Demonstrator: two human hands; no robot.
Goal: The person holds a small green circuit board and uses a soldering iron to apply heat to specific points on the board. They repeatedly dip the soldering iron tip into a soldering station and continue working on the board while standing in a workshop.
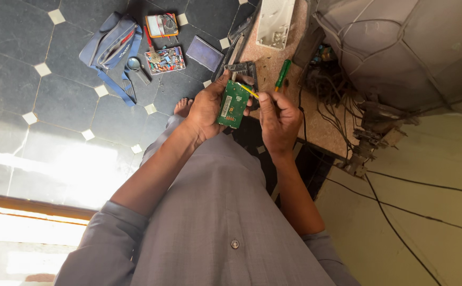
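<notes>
We see the left hand (205,108) wrapped around a small green circuit board (234,104), thumb on its upper edge and fingers behind it, so the board stands nearly upright between the two hands, its face turned towards the camera. The right hand (278,117) sits just beside the board on its right, fingers pinched on a thin yellow tool (248,90) whose tip touches the board's upper right corner. Directly behind the board, partly hidden by it, a dark plastic casing (245,70) rests at the edge of the speckled desk (273,58). On that desk, near the right hand, lies a green-handled screwdriver (282,74), and further up stands a white plastic housing (274,22). To the right a tangle of wires (331,100) hangs below the grey back of an old television set (400,47). On the dark tiled floor (24,69), well apart from the hands, we make out a blue bag (111,45), a multimeter (161,25), a tray of small parts (165,59) and a magnifying glass (135,65). A bare foot (183,107) shows just left of the left wrist.
</notes>
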